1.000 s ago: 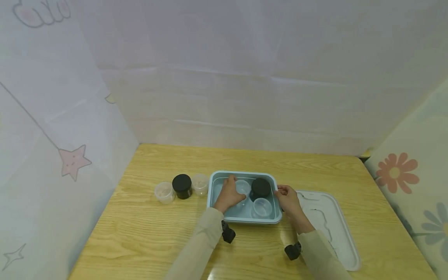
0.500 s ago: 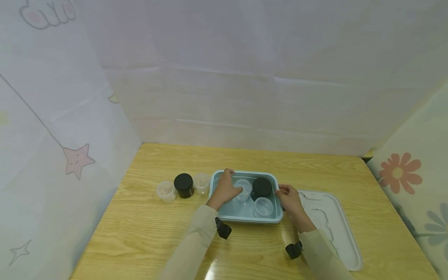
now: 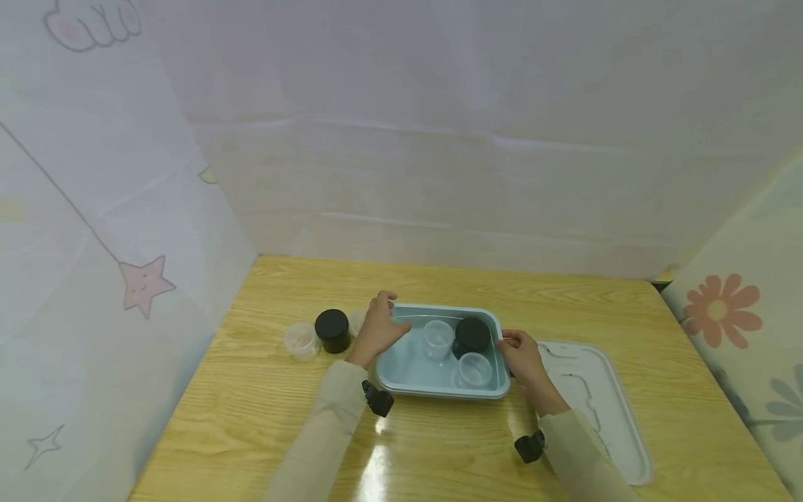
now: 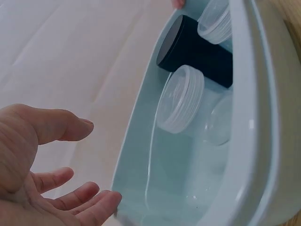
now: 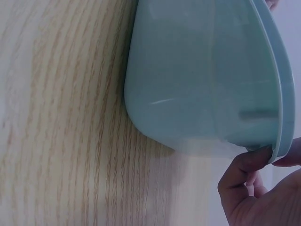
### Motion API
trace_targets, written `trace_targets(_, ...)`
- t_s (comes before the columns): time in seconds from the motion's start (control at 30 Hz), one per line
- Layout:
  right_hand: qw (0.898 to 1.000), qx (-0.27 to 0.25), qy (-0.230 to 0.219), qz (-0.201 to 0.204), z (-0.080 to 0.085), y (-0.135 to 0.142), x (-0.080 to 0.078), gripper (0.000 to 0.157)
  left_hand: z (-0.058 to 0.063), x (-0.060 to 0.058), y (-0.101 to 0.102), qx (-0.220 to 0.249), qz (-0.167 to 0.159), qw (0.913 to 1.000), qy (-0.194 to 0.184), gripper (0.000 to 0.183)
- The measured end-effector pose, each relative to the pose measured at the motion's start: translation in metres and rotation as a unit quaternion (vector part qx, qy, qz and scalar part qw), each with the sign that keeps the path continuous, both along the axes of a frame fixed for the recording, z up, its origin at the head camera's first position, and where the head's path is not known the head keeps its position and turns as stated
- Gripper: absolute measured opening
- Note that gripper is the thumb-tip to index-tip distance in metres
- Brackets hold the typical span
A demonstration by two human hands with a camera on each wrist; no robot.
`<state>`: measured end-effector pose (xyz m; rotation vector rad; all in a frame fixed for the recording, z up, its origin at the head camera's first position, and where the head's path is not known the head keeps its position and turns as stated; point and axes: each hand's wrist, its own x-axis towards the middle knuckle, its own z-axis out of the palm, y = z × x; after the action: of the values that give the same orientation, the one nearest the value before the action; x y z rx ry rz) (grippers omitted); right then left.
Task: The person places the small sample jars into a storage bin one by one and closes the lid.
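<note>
A light blue plastic bin [image 3: 439,395] stands on the table. Inside, toward its right side, are a black jar [image 3: 472,336] and two clear round tubs, one beside the jar [image 4: 181,99] and one nearer the front [image 3: 475,369]. My left hand [image 3: 376,331], thumb and fingers spread with nothing between them, hovers at the bin's left edge. At the opposite end, my right hand [image 3: 522,359] pinches the bin's rim [image 5: 284,108] between thumb and fingers.
Left of the bin sit another black jar [image 3: 332,330] and a clear tub [image 3: 302,341]; a second tub [image 3: 357,321] is partly hidden behind my left hand. A white lid [image 3: 586,397] lies on the table [image 3: 263,418] at right, partly under my right arm.
My left hand has moved left, away from the clear tub inside the bin, out to the bin's left edge. The right hand keeps its hold on the rim.
</note>
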<state>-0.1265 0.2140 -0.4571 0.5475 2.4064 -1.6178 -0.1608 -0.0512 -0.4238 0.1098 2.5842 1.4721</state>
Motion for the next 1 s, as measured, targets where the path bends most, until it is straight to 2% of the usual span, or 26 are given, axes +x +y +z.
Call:
trace_targets(0.1,1.000,0.000,-0.004,-0.002,-0.001,-0.001,0.001,0.040,0.001,-0.001,-0.007,-0.001,0.007,0.9999,0.007,0.059)
trace_targets(0.37,1.000,-0.004,-0.009,-0.007,-0.002,0.000,0.000,0.040,0.004,-0.001,-0.026,0.008,0.046,0.9989,-0.006,0.058)
trace_targets(0.5,1.000,-0.008,-0.007,-0.008,-0.001,-0.001,-0.001,0.040,0.005,0.000,-0.037,0.009,0.059,0.9982,-0.002,0.057)
trace_targets(1.0,1.000,-0.008,-0.008,-0.009,-0.001,-0.001,-0.001,0.040,-0.005,0.006,-0.087,0.006,0.091,0.9959,0.000,0.057)
